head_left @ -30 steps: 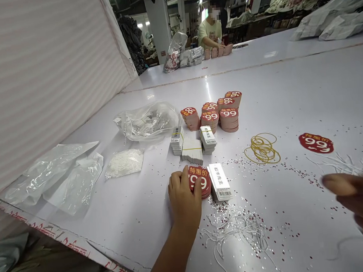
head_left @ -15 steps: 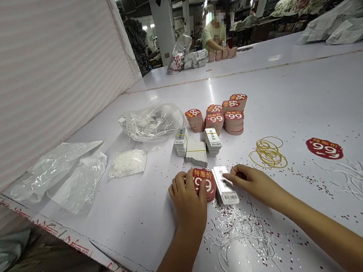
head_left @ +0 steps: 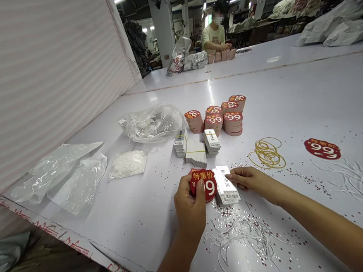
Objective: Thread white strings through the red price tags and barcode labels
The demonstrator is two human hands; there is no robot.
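My left hand (head_left: 191, 203) pinches a red price tag (head_left: 203, 184) between thumb and fingers, over the near pile of red tags. Right beside it lies a pile of white barcode tags (head_left: 227, 186). The thumb and fingers of my right hand (head_left: 243, 179) close on the top white tag at its right edge, and that tag sits slightly askew on the pile. Behind my hands stand banded stacks of white tags (head_left: 212, 139) and several stacks of red tags (head_left: 233, 123). Loose white strings (head_left: 244, 239) lie in front of the piles.
Yellow rubber bands (head_left: 267, 152) and a single red tag (head_left: 322, 148) lie to the right, with more strings. Plastic bags (head_left: 155, 123) and a packet of white strings (head_left: 127, 164) are left. Glitter dots the table. Across it, a person (head_left: 215, 38) handles tags.
My left thumb has moved onto the face of the red tag, which is now gripped and raised slightly. My right hand has gripped the top white tag and shifted it a little right.
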